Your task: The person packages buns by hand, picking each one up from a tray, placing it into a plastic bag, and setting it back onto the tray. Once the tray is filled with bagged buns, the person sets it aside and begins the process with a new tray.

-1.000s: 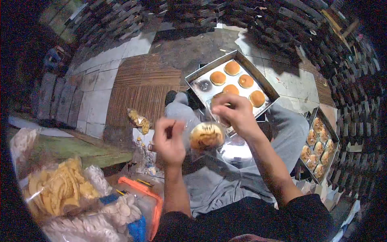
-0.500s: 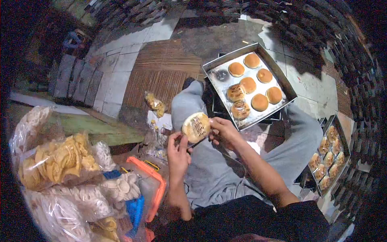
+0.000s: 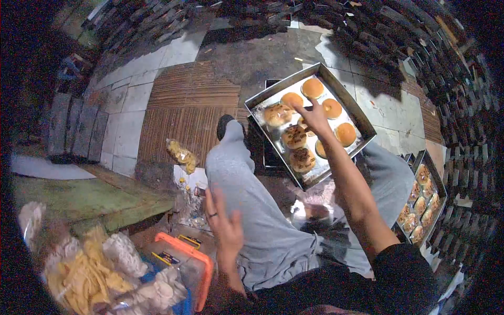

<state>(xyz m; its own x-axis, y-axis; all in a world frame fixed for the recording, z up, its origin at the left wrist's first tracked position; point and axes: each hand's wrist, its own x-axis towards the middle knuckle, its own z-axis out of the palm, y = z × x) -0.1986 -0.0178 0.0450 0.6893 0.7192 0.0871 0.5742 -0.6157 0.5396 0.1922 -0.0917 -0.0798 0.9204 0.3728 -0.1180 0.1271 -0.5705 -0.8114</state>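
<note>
A square metal baking tray [image 3: 363, 131] of round buns lies tilted across my lap. My right hand [image 3: 316, 119] reaches into it, fingers spread over a bun that it mostly covers. Left of those fingers sits a bun with brown marks on top [image 3: 278, 114]. Below that bun are two more with dark streaks, a streaked bun [image 3: 294, 136] and another streaked bun [image 3: 302, 160]. Several plain golden buns, such as the golden bun [image 3: 313, 87], fill the other side. My left hand [image 3: 227, 228], a ring on one finger, hangs beside my left leg, open and slightly blurred.
At the right stands a second tray [image 3: 443, 195] of wrapped buns. Plastic bags of yellowish pieces [image 3: 86, 278] are heaped at lower left, beside an orange-rimmed box [image 3: 205, 278]. A small bag [image 3: 181, 156] lies on the floor near my leg. Stacked dark trays [image 3: 472, 131] line the right.
The marked bun that both hands held is now in the tray, where a dark bare spot was. My right hand has moved up over the tray; my left hand has dropped lower, empty.
</note>
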